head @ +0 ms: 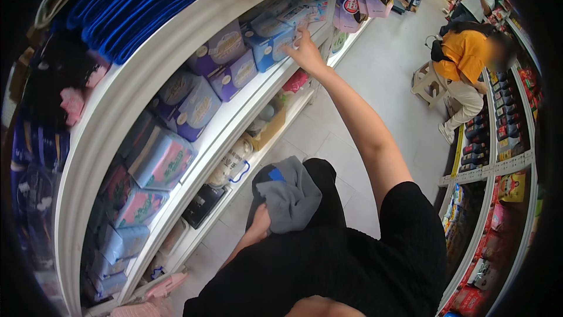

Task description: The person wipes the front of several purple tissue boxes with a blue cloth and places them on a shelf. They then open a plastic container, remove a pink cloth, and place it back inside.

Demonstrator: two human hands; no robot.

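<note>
My right hand reaches out to the shelf, fingers apart, at the front of a blue plastic-wrapped pack. Whether the fingertips press on the pack is hard to tell. Behind them lie paler packs with pink and blue print. A grey cloth with a blue patch lies bunched over my lap, and my left hand grips its near edge. Left of the blue pack on the same shelf are purple packs, then pink-and-blue packs.
Folded blue cloths lie on the shelf above. The lower shelf holds a cardboard box and a black box. Across the aisle, a person in an orange top sits on a plastic stool beside shelves of dark bottles.
</note>
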